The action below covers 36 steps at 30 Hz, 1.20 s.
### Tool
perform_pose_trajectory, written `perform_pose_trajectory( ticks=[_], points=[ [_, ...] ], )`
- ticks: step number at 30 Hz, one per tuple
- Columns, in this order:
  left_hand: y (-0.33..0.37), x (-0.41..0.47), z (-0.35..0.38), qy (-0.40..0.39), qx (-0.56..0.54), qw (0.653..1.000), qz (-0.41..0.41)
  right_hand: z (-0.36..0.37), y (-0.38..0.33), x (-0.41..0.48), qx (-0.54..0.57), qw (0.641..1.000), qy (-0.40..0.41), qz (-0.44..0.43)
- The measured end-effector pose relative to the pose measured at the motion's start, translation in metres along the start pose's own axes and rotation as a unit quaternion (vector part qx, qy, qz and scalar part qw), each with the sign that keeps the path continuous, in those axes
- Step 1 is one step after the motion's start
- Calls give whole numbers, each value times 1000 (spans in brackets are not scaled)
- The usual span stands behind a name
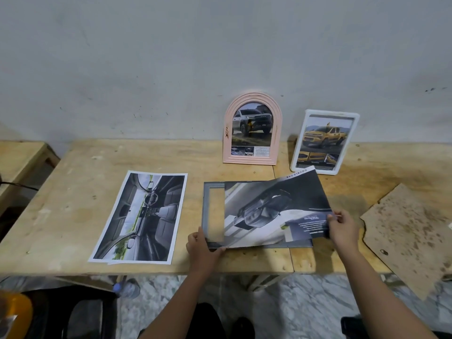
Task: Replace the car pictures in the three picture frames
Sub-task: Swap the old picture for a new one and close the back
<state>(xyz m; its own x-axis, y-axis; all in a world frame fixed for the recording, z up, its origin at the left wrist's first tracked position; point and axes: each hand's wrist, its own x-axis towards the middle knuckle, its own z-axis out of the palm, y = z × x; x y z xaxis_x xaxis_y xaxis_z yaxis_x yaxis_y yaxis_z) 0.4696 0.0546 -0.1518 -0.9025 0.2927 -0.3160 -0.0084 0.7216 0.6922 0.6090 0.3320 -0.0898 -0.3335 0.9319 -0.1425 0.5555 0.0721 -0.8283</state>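
A grey rectangular frame (206,192) lies flat on the wooden table (73,192). My left hand (201,248) grips its near left corner. Over the frame lies a dark car picture (274,211), raised on its right side; my right hand (342,228) pinches that picture's right edge. A pink arched frame (252,96) with a silver truck picture leans on the wall. To its right a white frame (355,123) holds a yellow truck picture. Left of the grey frame, a car interior print (144,216) lies on top of another sheet.
A stained brown backing board (411,233) lies at the table's right, overhanging the front edge. A lower wooden bench (19,155) stands at the far left. Under the table's front edge are a plastic bottle (127,288), a dark bag (73,314) and an orange object (14,311).
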Motion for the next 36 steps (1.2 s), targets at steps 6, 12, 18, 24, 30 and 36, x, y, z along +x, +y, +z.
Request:
perform_pose_trajectory(
  ticks=[6, 12, 18, 24, 30, 36],
  points=[
    [-7, 4, -2, -22, -12, 999, -33, -15, -3, 8, 78, 996, 40, 13],
    [10, 14, -31, -24, -91, 994, -61, -9, -36, -2, 141, 990, -13, -16],
    [51, 40, -137, 205, -256, 944, 41, 26, -107, -17, 130, 977, -138, -99],
    [15, 49, -206, -58, -165, 982, 66, 114, -191, -46, 119, 941, -252, -192],
    [-56, 48, -300, -10, -303, 953, -6, 234, -248, -108, 261, 904, -336, -49],
    [-133, 81, -378, 114, -280, 952, -50, 346, -241, -206, 122, 860, -493, 44]
  ],
)
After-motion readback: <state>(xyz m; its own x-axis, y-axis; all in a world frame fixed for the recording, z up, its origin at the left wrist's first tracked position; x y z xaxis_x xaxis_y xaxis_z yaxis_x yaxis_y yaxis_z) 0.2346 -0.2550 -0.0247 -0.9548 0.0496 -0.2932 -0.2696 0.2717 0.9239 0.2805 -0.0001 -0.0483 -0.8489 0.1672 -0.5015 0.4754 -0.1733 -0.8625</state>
